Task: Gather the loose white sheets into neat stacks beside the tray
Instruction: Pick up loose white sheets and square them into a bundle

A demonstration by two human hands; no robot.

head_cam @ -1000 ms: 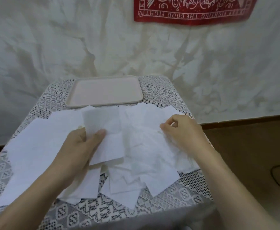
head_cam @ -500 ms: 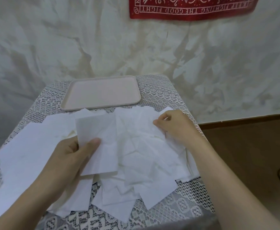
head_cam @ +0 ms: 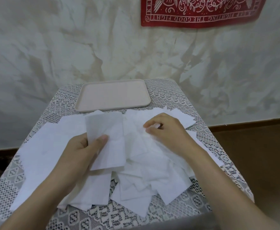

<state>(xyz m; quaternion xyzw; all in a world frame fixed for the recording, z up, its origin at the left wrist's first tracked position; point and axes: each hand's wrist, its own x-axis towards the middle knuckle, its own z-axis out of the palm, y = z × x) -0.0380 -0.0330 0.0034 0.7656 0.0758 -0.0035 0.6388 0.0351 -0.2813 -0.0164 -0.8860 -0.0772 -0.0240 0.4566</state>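
Nearest the camera, a lace cloth point(head_cam: 102, 216) covers the bench, and the loose white sheets point(head_cam: 152, 180) lie over it in an overlapping, untidy heap. The left hand point(head_cam: 81, 155) holds a small sheet point(head_cam: 107, 140) lifted above the heap, thumb pressed on its face and fingers behind it. The right hand point(head_cam: 167, 131) rests on the middle of the heap, fingers curled and pinching at the edge of a sheet there. Beyond the heap, an empty beige tray point(head_cam: 113, 95) sits at the far edge of the bench, just touched by the nearest sheets. Behind hangs a red banner point(head_cam: 200, 12) on the wall.
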